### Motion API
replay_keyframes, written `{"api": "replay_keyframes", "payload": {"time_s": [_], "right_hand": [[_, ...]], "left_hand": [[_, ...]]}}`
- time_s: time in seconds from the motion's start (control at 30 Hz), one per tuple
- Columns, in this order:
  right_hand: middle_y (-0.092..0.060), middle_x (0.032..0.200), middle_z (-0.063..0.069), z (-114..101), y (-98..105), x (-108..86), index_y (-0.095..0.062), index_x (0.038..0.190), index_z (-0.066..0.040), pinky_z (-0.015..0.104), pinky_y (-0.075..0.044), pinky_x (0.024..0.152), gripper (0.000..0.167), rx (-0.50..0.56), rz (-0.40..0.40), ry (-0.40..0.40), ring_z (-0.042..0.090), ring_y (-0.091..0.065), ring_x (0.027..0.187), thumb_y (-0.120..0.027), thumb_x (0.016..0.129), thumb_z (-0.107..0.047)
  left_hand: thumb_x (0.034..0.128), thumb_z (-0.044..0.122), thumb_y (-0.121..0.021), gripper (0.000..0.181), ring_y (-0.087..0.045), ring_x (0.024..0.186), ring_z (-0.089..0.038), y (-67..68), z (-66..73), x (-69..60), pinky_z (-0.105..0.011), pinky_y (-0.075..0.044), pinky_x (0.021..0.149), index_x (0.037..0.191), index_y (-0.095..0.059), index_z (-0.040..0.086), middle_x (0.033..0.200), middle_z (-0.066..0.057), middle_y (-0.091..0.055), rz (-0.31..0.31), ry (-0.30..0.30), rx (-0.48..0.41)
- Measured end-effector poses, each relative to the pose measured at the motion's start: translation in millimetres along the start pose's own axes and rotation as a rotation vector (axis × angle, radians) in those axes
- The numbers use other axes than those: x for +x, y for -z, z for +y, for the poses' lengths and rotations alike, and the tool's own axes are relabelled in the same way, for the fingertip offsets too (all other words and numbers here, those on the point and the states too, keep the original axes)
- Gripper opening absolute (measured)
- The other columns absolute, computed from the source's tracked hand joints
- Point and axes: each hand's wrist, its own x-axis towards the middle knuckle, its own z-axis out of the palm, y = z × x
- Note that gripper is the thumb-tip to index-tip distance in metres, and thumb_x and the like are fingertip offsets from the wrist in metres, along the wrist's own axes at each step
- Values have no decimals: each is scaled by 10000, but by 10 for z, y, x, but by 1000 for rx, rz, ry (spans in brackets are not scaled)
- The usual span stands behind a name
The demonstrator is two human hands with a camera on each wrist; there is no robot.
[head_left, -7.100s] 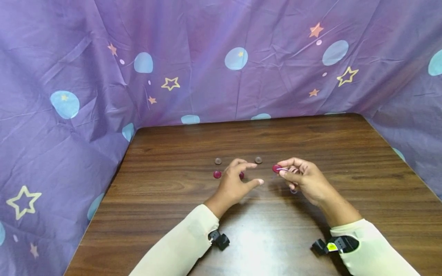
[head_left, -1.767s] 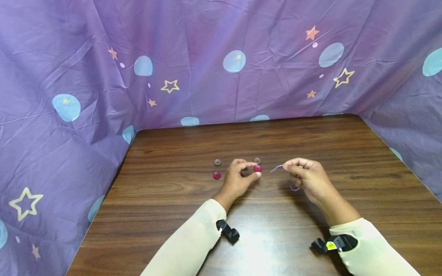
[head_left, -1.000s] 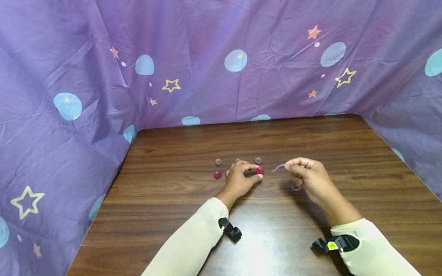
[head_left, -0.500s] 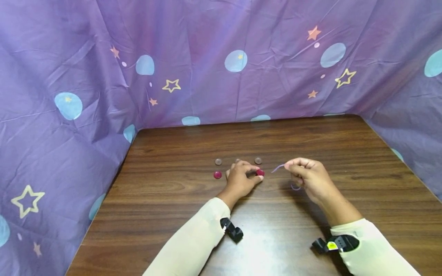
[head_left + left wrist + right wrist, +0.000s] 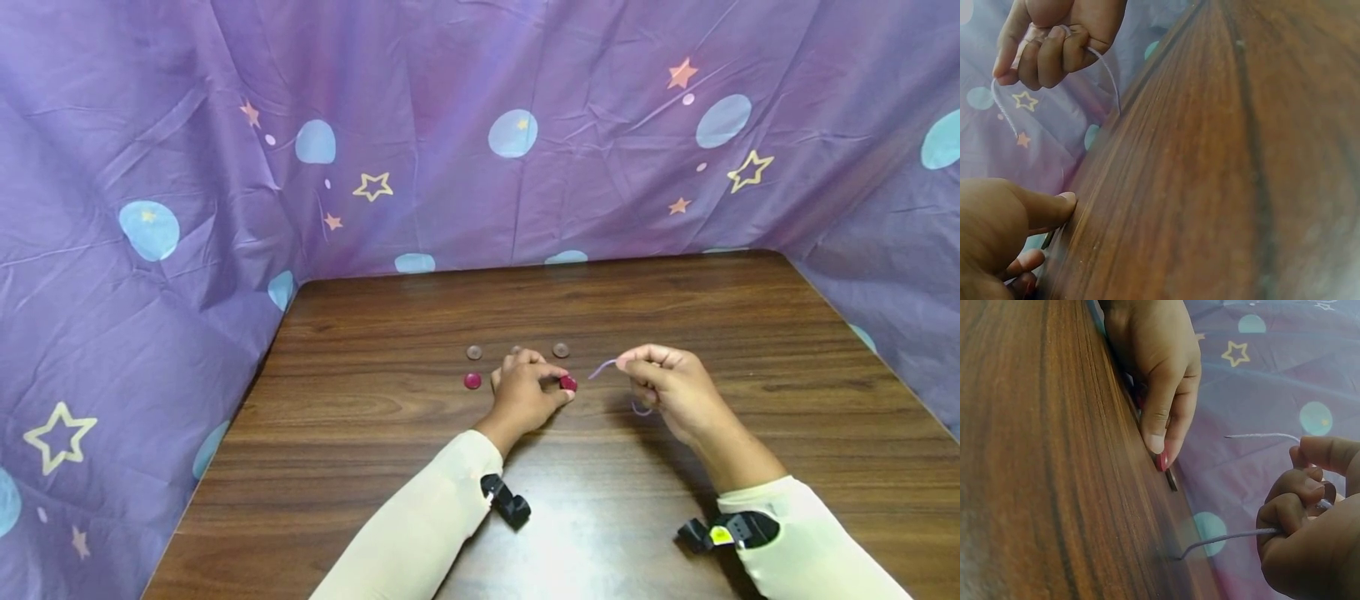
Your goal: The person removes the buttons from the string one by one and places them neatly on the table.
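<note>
My left hand [image 5: 521, 396] pinches a dark red button [image 5: 568, 383] between thumb and index finger, low at the tabletop. In the right wrist view this red button [image 5: 1162, 460] stands on edge between the fingertips. My right hand [image 5: 667, 383] holds a thin purple cord [image 5: 602, 367] between thumb and index finger, its free tip pointing left. The cord's rest runs through the curled fingers, and its tail [image 5: 1229, 537] hangs below them. Cord and held button are apart. Another red button [image 5: 472, 381] lies left of my left hand.
Brown buttons lie in a row behind: one at left [image 5: 474, 352], one partly hidden by my left hand [image 5: 516, 350], one at right [image 5: 561, 350]. The wooden table [image 5: 375, 483] ends at a purple curtain [image 5: 450, 208] at the back and sides.
Earlier my right hand held the red button with the cord against it. Then my left hand held the button, apart from the cord, and has since lowered it toward the table. The right hand stays nearly still.
</note>
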Motion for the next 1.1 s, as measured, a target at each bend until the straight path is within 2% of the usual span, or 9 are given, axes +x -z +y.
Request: {"api": "replay_keyframes", "payload": {"time_s": [0.37, 0.8, 0.93, 1.1], "right_hand": [[-514, 636, -104, 14, -5, -6, -784, 880, -162, 368, -176, 528, 318, 3, -8, -11, 30, -435, 540, -585, 1055, 13], [-518, 636, -99, 20, -13, -3, -789, 872, -183, 364, -187, 521, 330, 1, -8, -5, 35, -439, 543, -593, 1059, 5], [-521, 638, -99, 14, -13, -1, -789, 875, -171, 349, -199, 511, 320, 3, -7, -8, 35, -440, 543, -595, 1056, 7], [-523, 635, -100, 15, -13, -5, -786, 885, -145, 386, -166, 538, 306, 10, -10, -7, 34, -439, 537, -589, 1055, 15]], "left_hand": [[856, 350, -916, 319, -595, 1252, -233, -19, 19, -17, -459, -398, 1077, 1165, -858, 301, 1208, 27, -697, 43, -9, 20], [855, 336, -911, 316, -602, 1244, -240, -17, 46, -24, -461, -400, 1072, 1162, -857, 289, 1227, 8, -710, 58, -8, 26], [854, 331, -911, 321, -600, 1254, -247, -10, 51, -28, -467, -400, 1074, 1166, -855, 283, 1227, 6, -707, 56, -8, 21], [853, 332, -909, 322, -594, 1273, -259, -8, 51, -35, -485, -399, 1075, 1165, -854, 278, 1236, 3, -705, 52, -11, 14]]}}
